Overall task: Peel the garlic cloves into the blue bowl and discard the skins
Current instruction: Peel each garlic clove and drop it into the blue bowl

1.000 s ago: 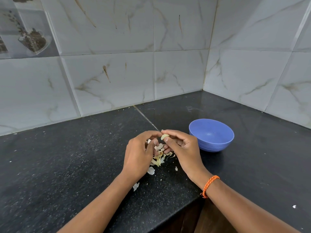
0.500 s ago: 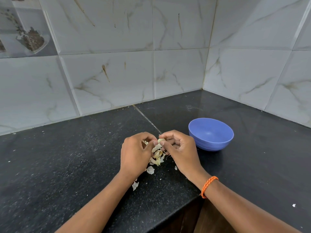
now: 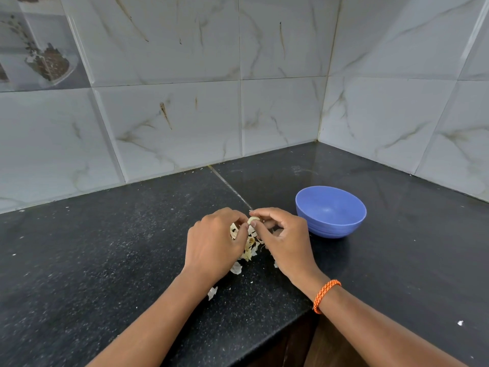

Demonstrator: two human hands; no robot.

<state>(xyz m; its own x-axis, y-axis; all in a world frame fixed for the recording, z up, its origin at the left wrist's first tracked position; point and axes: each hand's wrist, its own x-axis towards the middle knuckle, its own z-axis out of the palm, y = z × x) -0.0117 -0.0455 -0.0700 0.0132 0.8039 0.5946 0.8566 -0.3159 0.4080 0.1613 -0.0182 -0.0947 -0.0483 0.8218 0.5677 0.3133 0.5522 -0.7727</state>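
Pinching one garlic clove [image 3: 253, 221] — two hands, right hand [image 3: 284, 241], left hand [image 3: 214, 243], one blue bowl [image 3: 330, 211]

Both forearms reach in from the bottom edge and converge toward the middle, bare to the wrist. The left hand [image 3: 214, 241] is seen back-up, knuckles toward the camera, its fingers curled under and inward so the tips are hidden. The right hand [image 3: 284, 238] sits just beside it, the 2 hands almost touching at the fingertips. Its thumb and index finger are bent together in a tight pinching grip, the other fingers curled loosely beneath. The right wrist, angled inward, wears an orange braided band [image 3: 325, 294].
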